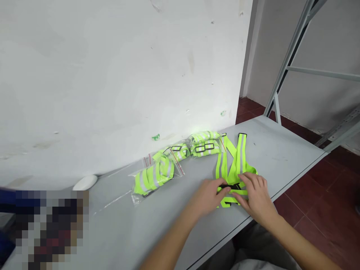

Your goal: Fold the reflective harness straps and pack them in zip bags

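Two bare forearms (168,243) reached up from the bottom of the view to a fluorescent yellow-green reflective vest (237,157), which lay spread on the bench (270,146) directly under both hands, with its black plastic buckle (230,186) between them. The left hand (209,197) was curled over the vest just beside the buckle, though I could not tell whether it was pinching anything. The right hand (253,195) was spread, its fingers pressing down on the webbing from the other side. Beyond the left hand lay several bundled vests in clear zip bags (153,175), close to the vest's upper straps. The main risks were at the edges. Below the right hand, the vest lay near the bench's front edge, so a careless pull could have dragged a strap over it toward the red tile floor (317,195). Easing the fingers could have let the webbing slip from the buckle, and a swung strap could have knocked the slippery bags.
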